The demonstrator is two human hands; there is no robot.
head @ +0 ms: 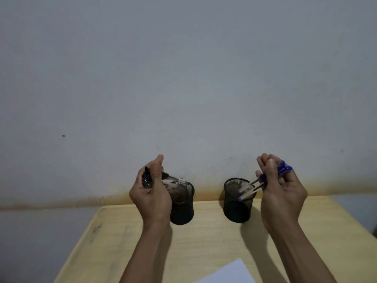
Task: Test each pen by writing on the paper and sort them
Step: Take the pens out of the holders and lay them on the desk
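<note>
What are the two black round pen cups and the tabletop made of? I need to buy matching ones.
The left black round pen cup and right black round pen cup look like matte black wire mesh, likely metal: their walls show see-through grid. The pale yellowish tabletop looks like wood or laminate, with faint grain.

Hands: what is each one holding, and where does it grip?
Left hand grips black pens near their capped ends; right hand grips blue pens near their upper ends. Both bunches point into mesh cups.

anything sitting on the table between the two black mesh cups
No. In the head view the stretch of wooden table between the left mesh cup and the right mesh cup is bare.
</note>
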